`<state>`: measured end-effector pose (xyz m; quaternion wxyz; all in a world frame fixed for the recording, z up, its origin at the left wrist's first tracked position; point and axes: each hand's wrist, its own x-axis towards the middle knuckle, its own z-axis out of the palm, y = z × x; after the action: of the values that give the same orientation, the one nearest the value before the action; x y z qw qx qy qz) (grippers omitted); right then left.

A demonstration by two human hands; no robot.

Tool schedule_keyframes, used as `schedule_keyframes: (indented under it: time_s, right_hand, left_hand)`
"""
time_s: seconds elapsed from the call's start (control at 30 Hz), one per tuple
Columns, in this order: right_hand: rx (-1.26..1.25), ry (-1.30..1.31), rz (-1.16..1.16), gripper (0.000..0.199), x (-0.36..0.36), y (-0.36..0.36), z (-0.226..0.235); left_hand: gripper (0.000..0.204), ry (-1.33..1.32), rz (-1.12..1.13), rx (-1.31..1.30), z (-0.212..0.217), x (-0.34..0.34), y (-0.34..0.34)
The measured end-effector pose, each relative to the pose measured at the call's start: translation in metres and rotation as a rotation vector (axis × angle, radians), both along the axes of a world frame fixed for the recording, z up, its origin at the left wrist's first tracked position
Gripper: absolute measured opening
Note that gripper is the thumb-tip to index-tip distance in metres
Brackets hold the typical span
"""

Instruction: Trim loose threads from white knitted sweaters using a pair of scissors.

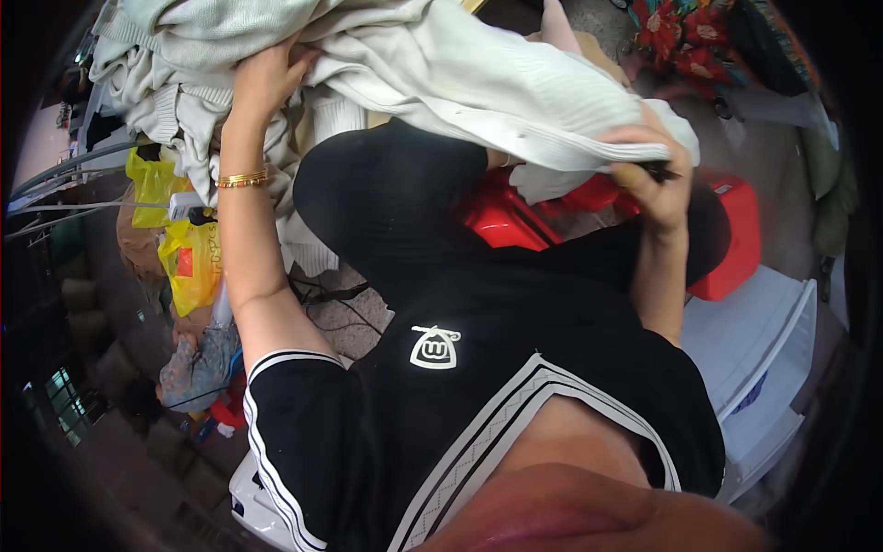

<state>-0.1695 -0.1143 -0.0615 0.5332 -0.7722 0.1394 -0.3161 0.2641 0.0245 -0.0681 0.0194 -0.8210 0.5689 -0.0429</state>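
Note:
A pale cream knit sweater (460, 87) stretches across my lap between both hands, with ribbed bands along its edge. My left hand (271, 78), gold bangles at its wrist, closes on the knit at the upper left, its fingertips partly sunk in the folds. My right hand (658, 166) pinches the ribbed edge at the far end of the cloth. Something small and dark shows between those right fingers, too little of it to name. More pale knitwear (184, 46) is heaped under and around my left hand.
Red plastic (515, 221) shows below the cloth, and more stands at my right knee. White plastic bins (745, 340) are to the right. Yellow bags (189, 262) and a person in a patterned sleeve (198, 368) are at left. Dark cables (336, 294) lie on the floor.

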Motion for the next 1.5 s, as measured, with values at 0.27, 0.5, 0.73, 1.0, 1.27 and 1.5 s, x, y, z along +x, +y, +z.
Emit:
schedule_keyframes:
  time_s: [0.27, 0.5, 0.73, 1.0, 1.27, 1.5]
  right_hand:
    - [0.091, 0.012, -0.379, 0.027, -0.068, -0.023, -0.028]
    - [0.034, 0.039, -0.360, 0.030, -0.077, -0.027, -0.039]
    - [0.048, -0.022, -0.461, 0.028, -0.093, -0.030, -0.052]
    - [-0.194, 0.186, -0.429, 0.031, -0.090, -0.007, -0.075]
    - [-0.518, 0.310, -0.231, 0.049, -0.064, 0.023, -0.097]
    - [-0.438, 0.295, -0.281, 0.055, -0.064, 0.022, -0.090]
  left_hand:
    - [0.057, 0.353, -0.156, 0.041, 0.027, -0.020, 0.019]
    - [0.033, 0.224, -0.387, -0.158, 0.019, -0.016, 0.038]
    - [0.026, 0.953, -0.272, -0.658, 0.029, -0.040, 0.087]
    - [0.026, 1.330, 0.152, -1.248, -0.014, -0.030, 0.169]
    - [0.022, 1.550, 0.183, -1.417, -0.033, -0.024, 0.179]
    - [0.035, 1.433, 0.208, -1.296, -0.034, -0.013, 0.179]
